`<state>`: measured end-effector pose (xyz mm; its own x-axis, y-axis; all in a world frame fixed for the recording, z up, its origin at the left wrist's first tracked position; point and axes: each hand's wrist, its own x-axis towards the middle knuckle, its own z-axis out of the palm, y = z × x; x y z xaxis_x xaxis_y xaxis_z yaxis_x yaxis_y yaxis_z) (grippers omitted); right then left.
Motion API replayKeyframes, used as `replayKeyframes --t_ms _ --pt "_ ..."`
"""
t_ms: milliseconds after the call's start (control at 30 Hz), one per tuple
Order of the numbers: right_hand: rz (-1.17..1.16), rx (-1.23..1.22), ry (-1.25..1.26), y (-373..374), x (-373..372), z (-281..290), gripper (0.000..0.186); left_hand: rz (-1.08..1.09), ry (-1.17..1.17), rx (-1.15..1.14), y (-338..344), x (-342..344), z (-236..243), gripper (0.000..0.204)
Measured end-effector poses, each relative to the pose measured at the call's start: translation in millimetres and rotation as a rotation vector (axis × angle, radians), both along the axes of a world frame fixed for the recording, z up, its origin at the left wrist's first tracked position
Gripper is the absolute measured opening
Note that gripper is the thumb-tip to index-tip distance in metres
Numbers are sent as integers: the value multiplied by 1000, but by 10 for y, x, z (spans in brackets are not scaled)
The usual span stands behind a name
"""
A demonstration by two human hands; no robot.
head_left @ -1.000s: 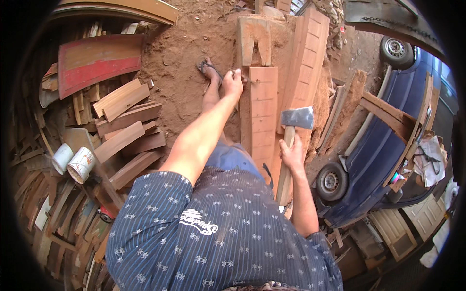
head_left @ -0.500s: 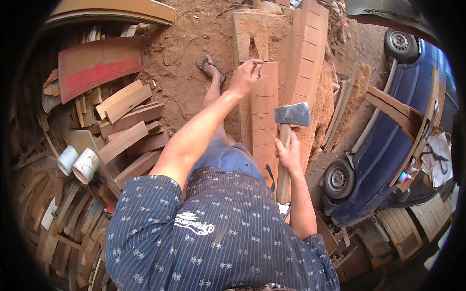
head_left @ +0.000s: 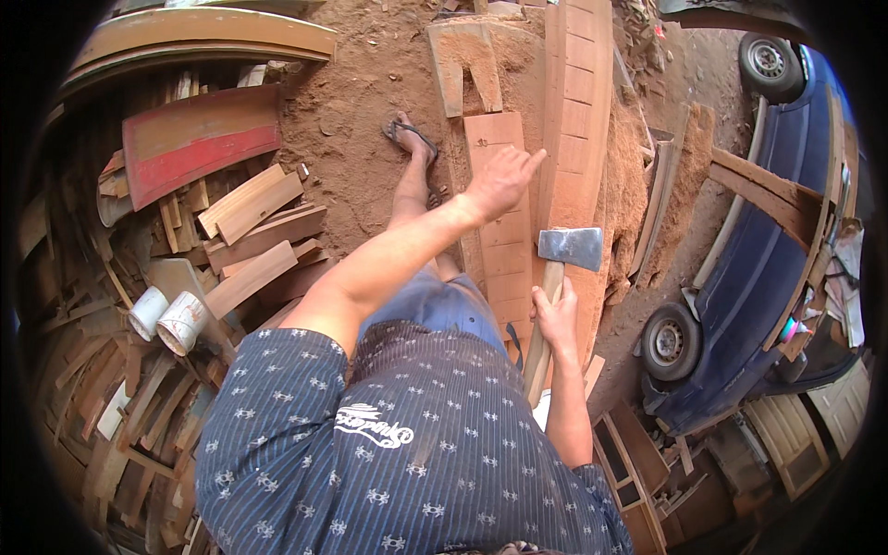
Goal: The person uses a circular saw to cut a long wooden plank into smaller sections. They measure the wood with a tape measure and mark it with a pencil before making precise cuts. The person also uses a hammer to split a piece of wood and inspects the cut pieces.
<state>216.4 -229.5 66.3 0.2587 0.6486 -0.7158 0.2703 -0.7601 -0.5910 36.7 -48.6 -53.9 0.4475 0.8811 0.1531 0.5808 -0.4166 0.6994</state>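
My right hand (head_left: pixel 558 319) is wrapped round the wooden handle of a hatchet (head_left: pixel 571 248), its grey metal head raised at the top. My left hand (head_left: pixel 502 185) hovers over a reddish wooden board (head_left: pixel 506 254) with cross lines marked along it. The fingers of that hand are pinched together; whatever they hold is too small to make out. Alongside to the right lies a longer plank (head_left: pixel 585 111), also scored with cross lines. A sawdust-covered wooden block with a notch (head_left: pixel 450 69) sits at the marked board's far end.
Wood offcuts (head_left: pixel 254 199) and two white buckets (head_left: pixel 182 324) are piled at the left, near a red-and-brown panel (head_left: pixel 203 143). A blue vehicle (head_left: pixel 749 305) stands at the right, with a timber beam (head_left: pixel 768 190) leaning against it. Sandy ground (head_left: pixel 342 83) spreads ahead.
My left hand has come off the marked board's far end, moving right and nearer me. The hatchet has shifted slightly right and down in my right hand. The view has shifted a little.
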Motion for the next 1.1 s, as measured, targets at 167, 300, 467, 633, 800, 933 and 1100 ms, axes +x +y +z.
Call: replayKeyframes --t_ms 167,300,467,633,800,933,1100 --pt "26 -25 -7 -29 46 69 23 -16 64 78 -137 147 -135 55" --pt "31 -13 -21 10 16 54 15 22 109 100 -53 123 -52 55" --pt "47 -6 -10 134 -49 13 14 82 99 63 -46 119 -237 54" --pt "39 22 38 367 -152 -27 28 109 63 -9 -65 110 -187 54" --pt "-20 226 14 690 -336 -12 28 162 21 -29 -83 109 -169 54" --pt "-74 319 35 1011 -499 164 24 193 -25 -40 -46 88 -157 55" --pt "-97 332 42 1164 -496 176 23 194 -35 -56 -11 96 -102 55"
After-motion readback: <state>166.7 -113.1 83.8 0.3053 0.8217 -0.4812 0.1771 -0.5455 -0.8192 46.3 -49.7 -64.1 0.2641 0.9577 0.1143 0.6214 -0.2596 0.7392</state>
